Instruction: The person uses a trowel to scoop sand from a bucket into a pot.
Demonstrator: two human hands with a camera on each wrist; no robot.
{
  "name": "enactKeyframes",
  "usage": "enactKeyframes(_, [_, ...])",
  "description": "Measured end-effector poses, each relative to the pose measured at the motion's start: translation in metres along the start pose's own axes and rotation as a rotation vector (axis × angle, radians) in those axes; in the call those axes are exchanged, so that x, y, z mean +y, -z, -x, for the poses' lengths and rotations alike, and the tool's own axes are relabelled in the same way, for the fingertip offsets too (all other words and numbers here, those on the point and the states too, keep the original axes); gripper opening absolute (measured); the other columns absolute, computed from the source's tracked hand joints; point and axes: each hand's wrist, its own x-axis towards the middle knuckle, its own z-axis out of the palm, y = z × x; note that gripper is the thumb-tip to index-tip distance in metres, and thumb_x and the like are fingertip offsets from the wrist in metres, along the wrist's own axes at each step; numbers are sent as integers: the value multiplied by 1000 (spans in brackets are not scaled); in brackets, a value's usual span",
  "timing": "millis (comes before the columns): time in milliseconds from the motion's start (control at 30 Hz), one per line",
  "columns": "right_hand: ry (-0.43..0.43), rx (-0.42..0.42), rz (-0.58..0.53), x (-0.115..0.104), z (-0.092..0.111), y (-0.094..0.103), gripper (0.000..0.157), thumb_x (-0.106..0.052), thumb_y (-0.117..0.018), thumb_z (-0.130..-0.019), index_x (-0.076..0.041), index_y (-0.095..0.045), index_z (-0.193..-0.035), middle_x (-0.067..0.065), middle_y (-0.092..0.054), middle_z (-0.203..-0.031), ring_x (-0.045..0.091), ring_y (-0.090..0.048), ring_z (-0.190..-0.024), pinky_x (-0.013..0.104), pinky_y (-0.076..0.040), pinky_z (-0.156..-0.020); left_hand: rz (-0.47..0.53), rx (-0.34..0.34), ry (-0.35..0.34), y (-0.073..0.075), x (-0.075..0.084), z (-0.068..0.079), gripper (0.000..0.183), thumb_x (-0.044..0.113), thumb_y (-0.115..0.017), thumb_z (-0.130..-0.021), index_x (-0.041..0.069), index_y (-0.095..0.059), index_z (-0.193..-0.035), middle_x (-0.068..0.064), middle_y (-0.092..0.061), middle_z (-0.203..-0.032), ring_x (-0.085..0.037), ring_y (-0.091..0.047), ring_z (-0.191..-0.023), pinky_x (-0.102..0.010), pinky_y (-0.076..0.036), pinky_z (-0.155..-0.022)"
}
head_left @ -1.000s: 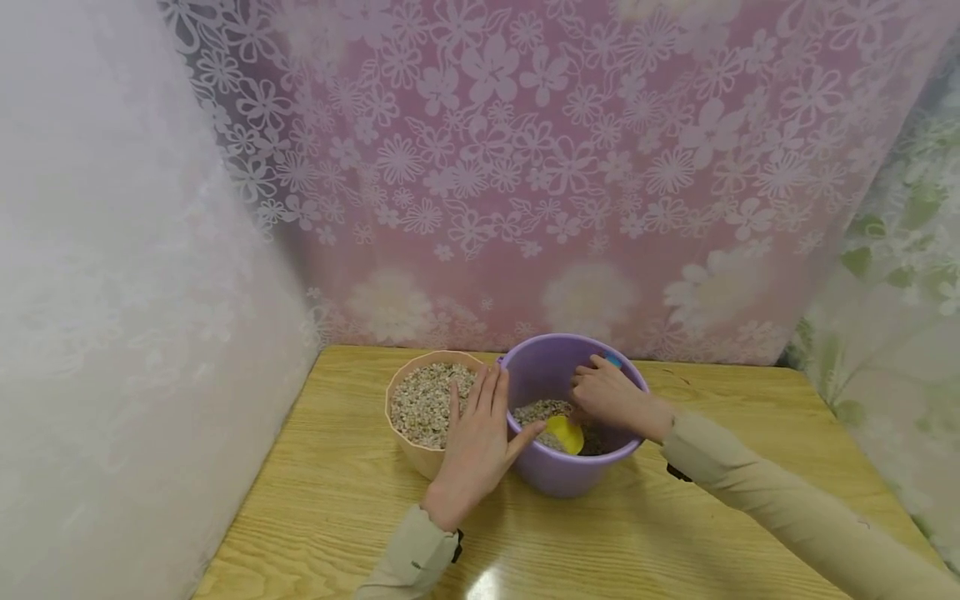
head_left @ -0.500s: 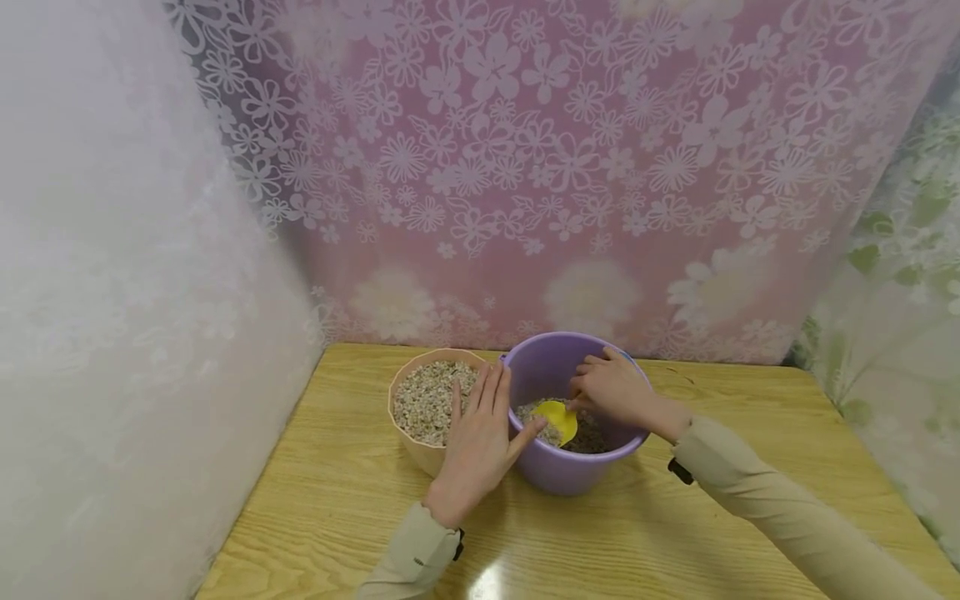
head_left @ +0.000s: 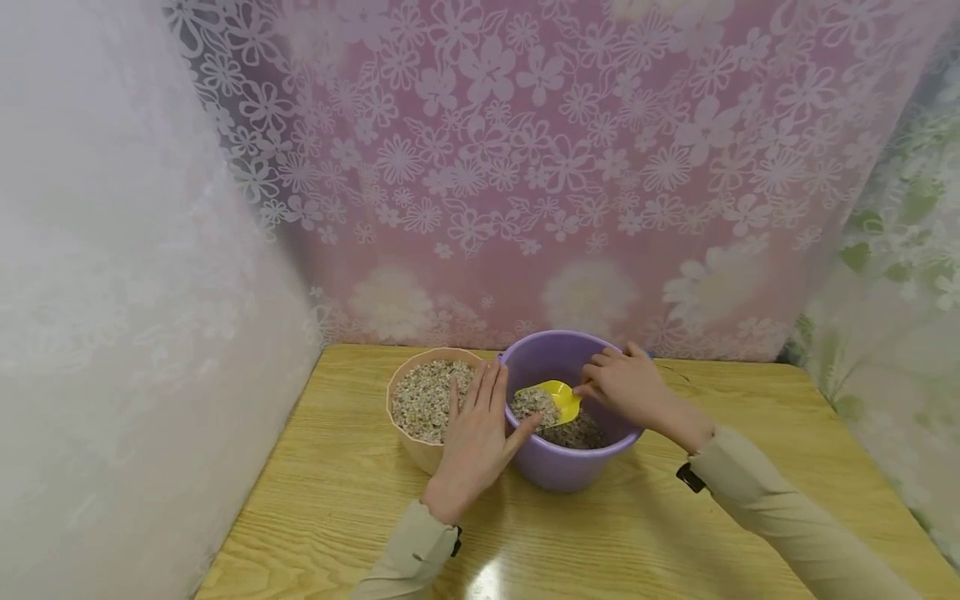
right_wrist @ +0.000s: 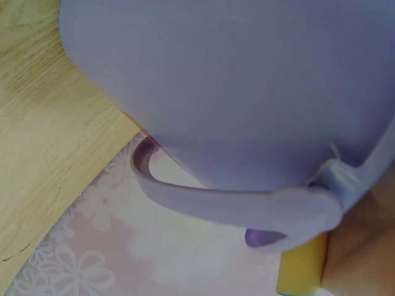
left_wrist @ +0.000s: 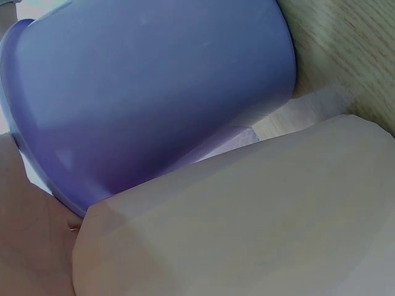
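Observation:
A purple bucket [head_left: 558,471] stands on the table with pale, loose grain [head_left: 581,432] at its bottom. In the head view my right hand [head_left: 637,392] grips a yellow scoop [head_left: 567,402], its bowl heaped with grain inside the bucket. The scoop's yellow handle [right_wrist: 302,262] shows beside that hand in the right wrist view. My left hand [head_left: 472,446] lies with straight, spread fingers across the adjoining rims of the bucket and a peach-coloured tub [head_left: 417,457]. Grain [head_left: 429,400] fills this tub near its rim. In the left wrist view the bucket [left_wrist: 160,80] and tub [left_wrist: 247,216] stand close together.
The wooden table [head_left: 322,492] carries both containers near its back edge. A pink flowered curtain [head_left: 480,208] hangs just behind. The bucket's handle [right_wrist: 216,206] hangs on its outer side. A pale sheet [head_left: 135,292] closes off the left side.
My right hand has lifted the scoop out of the bucket's grain, slightly up and left, and grain now heaps in it. My left hand has stayed where it was.

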Motion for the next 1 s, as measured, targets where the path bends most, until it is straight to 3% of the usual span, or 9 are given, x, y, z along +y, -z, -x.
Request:
enactKeyframes(233, [-89, -4, 9, -2, 6, 10, 21, -37, -70, -95, -17, -73, -88, -2, -67, -84, 22, -60, -82, 43, -37, -73, -2, 24, -5, -1, -2, -1, 91, 71, -34, -100, 3, -28, -160, -13, -26, -166, -28, -19, -155, -61, -12, -123])
enactKeyframes(433, [-157, 21, 6, -1, 17, 12, 24, -40, -68, -95, -17, -73, -89, 0, -70, -85, 22, -57, -80, 40, -33, -71, -9, 14, -5, 0, -1, 0, 93, 73, -29, -99, 4, -27, -160, -12, -23, -167, -28, -18, -155, -61, -12, -123])
enactKeyframes(667, [-238, 29, -35, -3, 25, 16, 25, -39, -67, -96, -16, -72, -89, 1, -72, -88, 26, -60, -87, 44, -37, -73, 9, -3, 6, 1, 0, 0, 94, 75, -26, -99, 5, -25, -161, -11, -22, -168, -25, -11, -157, -60, -9, -124])
enactKeyframes(1000, [-292, 30, -52, -8, 29, 22, 27, -40, -65, -97, -16, -73, -87, 0, -70, -83, 22, -58, -79, 37, -33, -65, 2, 1, 4, 0, 0, 0, 94, 75, -26, -98, 5, -26, -161, -12, -25, -167, -27, -16, -156, -61, -10, -124])
